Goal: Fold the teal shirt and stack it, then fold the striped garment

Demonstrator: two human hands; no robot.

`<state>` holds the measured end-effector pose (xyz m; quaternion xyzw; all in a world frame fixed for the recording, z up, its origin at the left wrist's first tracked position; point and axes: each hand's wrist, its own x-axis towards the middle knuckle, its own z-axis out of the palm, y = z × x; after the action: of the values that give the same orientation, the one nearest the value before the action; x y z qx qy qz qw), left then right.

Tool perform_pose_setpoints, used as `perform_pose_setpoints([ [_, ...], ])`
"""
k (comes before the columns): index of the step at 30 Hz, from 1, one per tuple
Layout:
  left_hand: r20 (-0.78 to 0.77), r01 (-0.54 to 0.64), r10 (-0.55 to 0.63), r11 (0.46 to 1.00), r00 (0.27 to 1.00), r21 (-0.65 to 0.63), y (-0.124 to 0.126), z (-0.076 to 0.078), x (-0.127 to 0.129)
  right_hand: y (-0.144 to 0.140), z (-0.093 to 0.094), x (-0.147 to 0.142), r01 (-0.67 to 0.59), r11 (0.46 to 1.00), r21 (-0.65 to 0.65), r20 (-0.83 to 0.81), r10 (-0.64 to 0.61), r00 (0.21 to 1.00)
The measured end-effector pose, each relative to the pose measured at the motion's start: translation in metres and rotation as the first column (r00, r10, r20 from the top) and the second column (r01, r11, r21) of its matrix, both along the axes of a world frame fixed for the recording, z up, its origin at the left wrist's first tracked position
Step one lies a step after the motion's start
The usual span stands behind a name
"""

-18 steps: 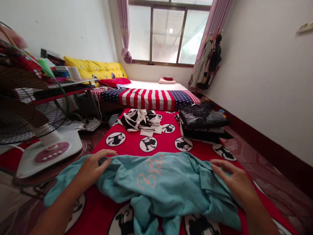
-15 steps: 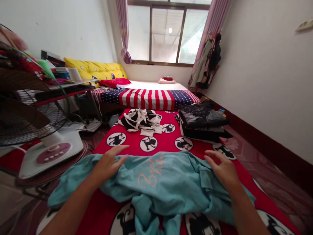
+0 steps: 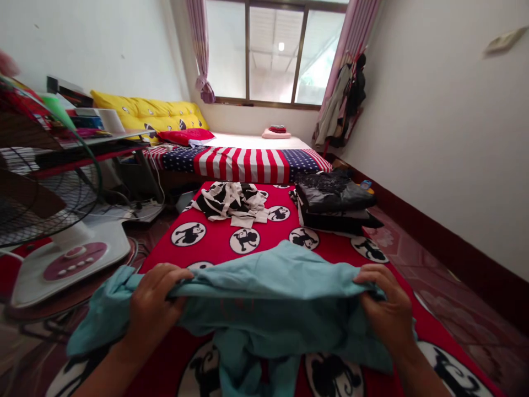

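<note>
Head view, at floor level in a bedroom: a red mat printed with black-and-white monkey roundels runs from 6 o'clock toward a bed draped in a stars-and-stripes cover at 12 o'clock. A white floor fan stands at 9 o'clock; folded dark clothes sit at 1 o'clock, beside a crumpled black-and-white garment. A teal shirt lies across the near end of the mat, its far edge folded over toward the wearer. The left hand and right hand each have a grip pinched tight on that folded edge, at 7 and 5 o'clock.
</note>
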<state>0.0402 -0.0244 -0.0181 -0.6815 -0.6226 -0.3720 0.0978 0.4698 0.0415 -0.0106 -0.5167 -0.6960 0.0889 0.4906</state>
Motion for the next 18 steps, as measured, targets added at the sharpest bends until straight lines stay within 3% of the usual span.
perform_pose_setpoints([
  [1,-0.020,0.056,-0.058,0.997,0.998,-0.057,-0.011,0.002,-0.003,-0.008,0.004,0.006,-0.104,0.985,-0.140,0.055,0.113,0.992],
  [3,-0.015,0.188,-0.202,0.933,0.979,-0.308,-0.030,0.004,-0.007,-0.020,0.008,0.018,-0.263,0.846,-0.464,0.118,0.353,0.928],
  [5,0.062,0.276,-0.293,0.780,0.954,-0.561,-0.042,0.006,-0.009,-0.025,0.008,0.026,-0.278,0.710,-0.647,0.093,0.436,0.895],
  [6,0.112,0.301,-0.301,0.711,0.947,-0.636,-0.044,0.006,-0.010,-0.025,0.008,0.028,-0.268,0.683,-0.680,0.055,0.411,0.910],
  [7,0.157,0.313,-0.284,0.673,0.946,-0.670,-0.044,0.006,-0.011,-0.022,0.006,0.027,-0.258,0.678,-0.689,0.009,0.363,0.932],
  [8,0.188,0.307,-0.246,0.676,0.951,-0.670,-0.041,0.006,-0.013,-0.018,0.004,0.026,-0.243,0.688,-0.684,-0.032,0.304,0.952],
  [11,0.160,0.166,-0.095,0.835,0.982,-0.524,-0.022,0.000,-0.020,0.000,-0.003,0.013,-0.146,0.772,-0.619,-0.020,0.170,0.985],
  [13,0.090,0.084,-0.049,0.893,0.995,-0.442,-0.005,-0.006,-0.026,0.009,-0.009,0.001,-0.086,0.826,-0.557,0.072,0.151,0.986],
  [15,0.075,0.106,-0.079,0.859,0.994,-0.500,0.007,-0.013,-0.031,0.015,-0.014,-0.009,-0.110,0.821,-0.560,0.139,0.224,0.965],
  [18,0.139,0.193,-0.134,0.721,0.981,-0.666,0.011,-0.018,-0.038,0.015,-0.021,-0.018,-0.145,0.769,-0.623,0.225,0.354,0.908],
])
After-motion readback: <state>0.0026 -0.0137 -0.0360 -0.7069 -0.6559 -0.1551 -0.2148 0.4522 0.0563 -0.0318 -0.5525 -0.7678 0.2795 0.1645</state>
